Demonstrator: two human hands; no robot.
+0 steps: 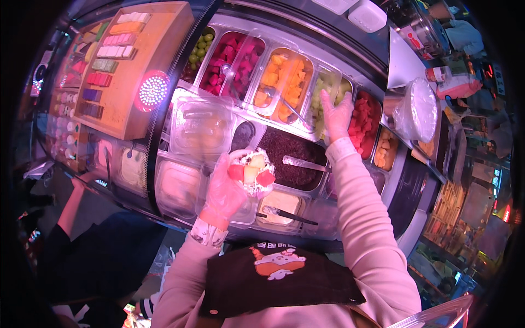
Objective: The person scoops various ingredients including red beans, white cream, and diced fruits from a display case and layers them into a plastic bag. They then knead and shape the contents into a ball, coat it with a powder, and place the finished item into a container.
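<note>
My left hand [229, 190], in a clear plastic glove, holds a round dessert [253, 174] topped with white cream, dark crumbs, red fruit and pale yellow fruit pieces. Whatever lies under the dessert is hidden. My right hand [337, 117], gloved too, reaches over the tub of pale green fruit cubes [316, 100], its fingers spread at the lid; I cannot tell whether it touches fruit. Right of it is a tub of red fruit cubes [363, 121], left of it one of orange fruit cubes [283, 82]. A spatula [305, 163] rests over a tub of dark purple filling [287, 147].
Clear lids [201, 125] cover part of the near left. A cream tub [281, 207] with dark-handled spreaders lies close to my body. Left stands a wooden display box [154, 45]. At right are plastic-wrapped bowls [416, 108]. Another person [98, 250] stands at the lower left.
</note>
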